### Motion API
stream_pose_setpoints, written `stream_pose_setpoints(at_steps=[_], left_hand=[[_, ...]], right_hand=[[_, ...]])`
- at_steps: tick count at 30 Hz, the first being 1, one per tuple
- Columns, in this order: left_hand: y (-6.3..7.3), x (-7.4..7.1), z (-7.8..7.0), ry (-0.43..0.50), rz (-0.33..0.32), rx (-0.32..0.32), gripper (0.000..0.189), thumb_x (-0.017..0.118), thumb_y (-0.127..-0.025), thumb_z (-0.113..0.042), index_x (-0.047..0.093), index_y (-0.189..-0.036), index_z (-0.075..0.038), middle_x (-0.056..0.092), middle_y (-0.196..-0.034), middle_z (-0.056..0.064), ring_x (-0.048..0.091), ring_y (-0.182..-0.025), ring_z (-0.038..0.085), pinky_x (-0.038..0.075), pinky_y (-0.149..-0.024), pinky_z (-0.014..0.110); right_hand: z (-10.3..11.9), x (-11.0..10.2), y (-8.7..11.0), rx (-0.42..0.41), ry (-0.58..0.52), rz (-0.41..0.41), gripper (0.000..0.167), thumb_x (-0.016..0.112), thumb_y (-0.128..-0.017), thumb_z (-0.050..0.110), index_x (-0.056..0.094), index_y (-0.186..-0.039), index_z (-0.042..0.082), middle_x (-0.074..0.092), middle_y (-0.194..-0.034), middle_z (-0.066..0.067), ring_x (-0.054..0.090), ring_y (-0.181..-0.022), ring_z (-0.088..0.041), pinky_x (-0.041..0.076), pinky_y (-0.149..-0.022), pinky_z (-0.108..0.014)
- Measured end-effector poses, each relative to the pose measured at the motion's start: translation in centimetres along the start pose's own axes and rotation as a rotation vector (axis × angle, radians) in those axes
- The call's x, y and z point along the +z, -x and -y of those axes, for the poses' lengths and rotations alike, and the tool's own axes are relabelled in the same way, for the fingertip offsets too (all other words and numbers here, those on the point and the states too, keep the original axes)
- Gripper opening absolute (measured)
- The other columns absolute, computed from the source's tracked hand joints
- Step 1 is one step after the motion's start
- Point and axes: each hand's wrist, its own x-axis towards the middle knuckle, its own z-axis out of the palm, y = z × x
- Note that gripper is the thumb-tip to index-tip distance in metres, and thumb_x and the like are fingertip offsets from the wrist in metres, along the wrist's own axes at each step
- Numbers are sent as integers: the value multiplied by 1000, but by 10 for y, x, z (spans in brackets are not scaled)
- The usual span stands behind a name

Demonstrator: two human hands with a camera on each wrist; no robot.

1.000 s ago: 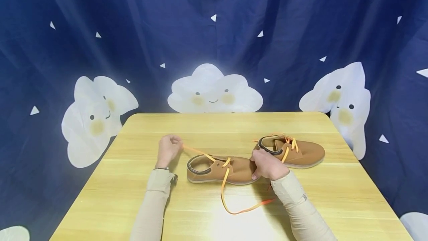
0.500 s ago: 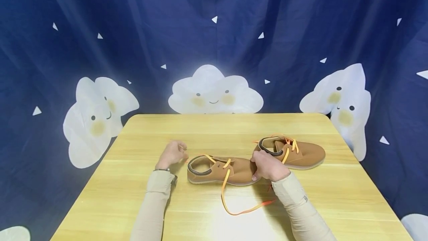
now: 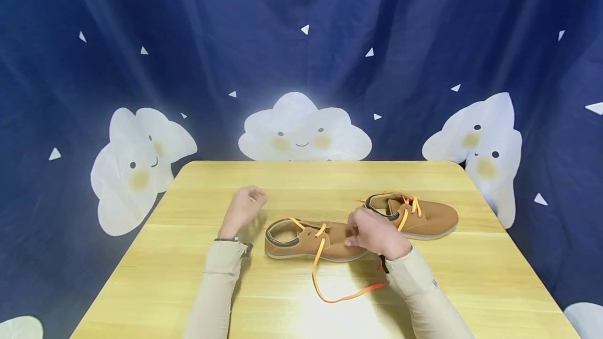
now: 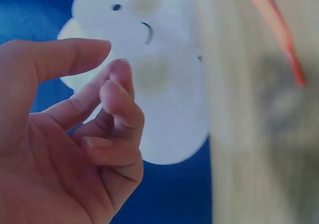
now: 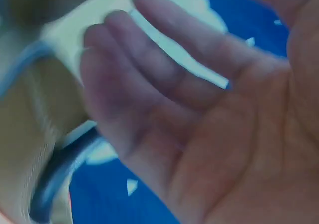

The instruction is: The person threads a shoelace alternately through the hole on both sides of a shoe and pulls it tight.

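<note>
A tan shoe (image 3: 301, 242) with a dark collar lies on the table, toe toward the right. One yellow-orange lace (image 3: 316, 276) trails from its eyelets toward the front of the table. Left of the heel my left hand (image 3: 244, 208) is raised, its fingers loosely bent and holding nothing. In the left wrist view, an orange lace tip (image 4: 297, 74) lies on the wood away from that hand. Over the shoe's toe is my right hand (image 3: 376, 232). The right wrist view shows its fingers (image 5: 159, 59) relaxed, with nothing in the palm.
A second tan shoe (image 3: 431, 216) with orange laces stands behind and to the right, partly overlapped by the right hand. The wooden table (image 3: 155, 276) has rounded back corners. Behind it hangs a dark blue curtain (image 3: 301, 61) with white clouds.
My left hand has let go of the lace, which dropped by the shoe's heel, and has lifted away. My right hand has released the toe and shifted slightly left and up.
</note>
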Motion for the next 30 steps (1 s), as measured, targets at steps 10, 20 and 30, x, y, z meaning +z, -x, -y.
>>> stream_pose_setpoints(at_steps=[10,20,30], left_hand=[[14,-4,-48,53,-96,128,27,66,-100,-31,75,-113,-9,75,-105,12,68,-94,28,57,-84,45],[31,2,-77,68,-39,247,21,66,-101,-29,76,-109,-13,76,-98,5,66,-81,17,56,-75,35],[44,16,-94,20,40,322,20,65,-101,-27,75,-109,-12,74,-93,1,62,-76,11,54,-71,30]], right_hand=[[3,43,15,-219,-414,199,25,64,-103,20,75,-89,2,69,-71,-11,54,-54,-5,44,-49,-19],[11,89,24,-87,-850,349,44,55,-107,15,51,-139,-15,64,-100,-9,64,-67,-15,51,-51,-22],[16,97,32,-46,-953,238,30,60,-105,17,66,-103,-12,67,-81,-4,62,-69,-10,51,-57,-20]])
